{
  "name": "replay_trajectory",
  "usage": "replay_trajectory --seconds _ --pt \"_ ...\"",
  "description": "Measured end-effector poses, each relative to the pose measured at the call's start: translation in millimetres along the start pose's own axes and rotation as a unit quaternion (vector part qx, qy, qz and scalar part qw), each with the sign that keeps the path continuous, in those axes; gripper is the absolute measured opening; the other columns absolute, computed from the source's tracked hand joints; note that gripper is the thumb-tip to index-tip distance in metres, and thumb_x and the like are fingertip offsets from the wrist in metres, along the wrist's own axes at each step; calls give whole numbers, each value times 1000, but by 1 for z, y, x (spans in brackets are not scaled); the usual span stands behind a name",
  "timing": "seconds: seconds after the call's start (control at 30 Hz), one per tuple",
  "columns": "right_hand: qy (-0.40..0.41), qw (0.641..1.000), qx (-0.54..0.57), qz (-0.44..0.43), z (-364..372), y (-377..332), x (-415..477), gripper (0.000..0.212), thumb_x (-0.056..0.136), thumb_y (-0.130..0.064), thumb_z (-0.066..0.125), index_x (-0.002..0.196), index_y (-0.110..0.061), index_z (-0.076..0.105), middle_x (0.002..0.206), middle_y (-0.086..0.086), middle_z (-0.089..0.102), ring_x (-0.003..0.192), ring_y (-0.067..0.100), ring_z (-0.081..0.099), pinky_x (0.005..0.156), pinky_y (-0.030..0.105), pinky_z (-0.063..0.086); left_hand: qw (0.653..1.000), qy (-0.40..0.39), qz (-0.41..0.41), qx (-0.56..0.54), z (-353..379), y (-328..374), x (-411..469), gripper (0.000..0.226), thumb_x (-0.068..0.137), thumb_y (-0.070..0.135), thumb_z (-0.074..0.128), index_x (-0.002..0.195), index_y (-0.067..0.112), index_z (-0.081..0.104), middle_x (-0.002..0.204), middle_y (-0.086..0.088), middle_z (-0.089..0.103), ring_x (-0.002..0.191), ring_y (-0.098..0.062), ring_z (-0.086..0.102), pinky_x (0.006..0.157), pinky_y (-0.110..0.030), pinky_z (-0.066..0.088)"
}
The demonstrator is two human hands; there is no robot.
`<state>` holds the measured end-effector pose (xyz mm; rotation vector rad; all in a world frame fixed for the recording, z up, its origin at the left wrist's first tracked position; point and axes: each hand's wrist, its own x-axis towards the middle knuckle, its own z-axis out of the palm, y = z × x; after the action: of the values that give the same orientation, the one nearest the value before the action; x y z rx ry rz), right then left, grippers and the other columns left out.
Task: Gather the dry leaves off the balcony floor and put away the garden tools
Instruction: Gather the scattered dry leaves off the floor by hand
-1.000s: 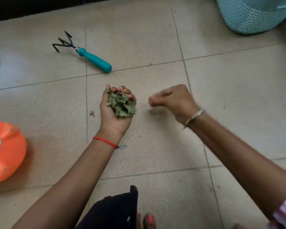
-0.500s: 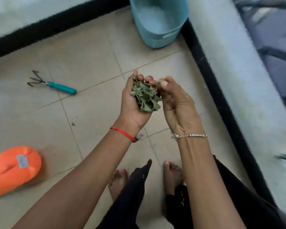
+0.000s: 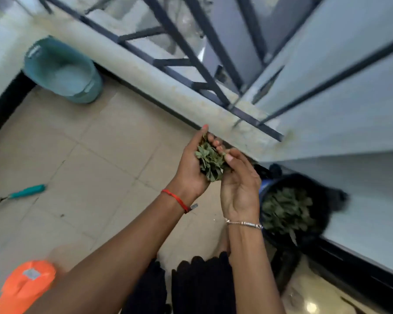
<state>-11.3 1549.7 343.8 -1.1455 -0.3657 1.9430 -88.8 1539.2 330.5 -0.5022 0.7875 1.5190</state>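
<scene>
Head view, looking down onto balcony floor (image 3: pixel 89 155); cradles a clump of dry leaves (image 3: pixel 210 163) in left hand (image 3: pixel 191 168), palm up, fingers curled round the far side; cups right hand (image 3: pixel 238 189) against the near side, fingertips bent onto the clump, so both hands hold the one load between them, chest-high above the tiles; finds a black bin (image 3: pixel 327 214) just right of and below the hands, against the wall, already carrying a pile of leaves (image 3: pixel 286 211); judges the load not yet over the bin's mouth, so drop not yet made; notes hand rake (image 3: pixel 27 191) flat on tiles at far left, well apart from both hands, untouched; notes teal basket (image 3: pixel 93 87) in the far corner under the railing (image 3: pixel 191 53), contents unclear through blur; notes orange object (image 3: pixel 25 284) at lower left, kind not told; shows only a few small specks on visible tiles; reckons leaf-gathering near its end, pending this drop; reckons tool storage wholly left to do.
</scene>
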Motion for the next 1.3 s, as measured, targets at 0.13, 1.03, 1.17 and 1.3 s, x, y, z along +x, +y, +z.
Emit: replay_trajectory --seconds 0.13,1.03,1.17,1.3 --pt "132 988 74 -33 -93 -48 5 42 71 14 39 45 -9 63 53 3 58 55 11 58 61 16 51 995 53 -67 45 21 -113 26 48 95 26 48 48 15 49 48 1 42 46 -10 41 53 -21 39" --pt "-3 559 -823 103 -236 -121 7 69 77 -17 69 140 -16 40 151 18 22 137 36 25 112 37 25 364 -61 10 930 19 -223 24 86 86 38 60 151 28 6 158 -7 -14 142 -33 -22 107 -65 -9" --pt "-128 480 -867 45 -156 -120 -31 47 81 -10 60 127 -6 49 135 14 44 124 31 43 101 38 40 334 -47 12 941 33 -154 -31 81 90 35 55 152 22 4 159 -6 -8 144 -30 -17 111 -59 -4" --pt "-241 349 -906 -11 -63 -122 -88 39 88 -7 48 126 -6 48 131 11 50 122 27 46 102 34 37 304 -7 42 952 47 -76 -111 78 89 23 56 151 19 8 159 -7 0 146 -30 -8 114 -55 2"
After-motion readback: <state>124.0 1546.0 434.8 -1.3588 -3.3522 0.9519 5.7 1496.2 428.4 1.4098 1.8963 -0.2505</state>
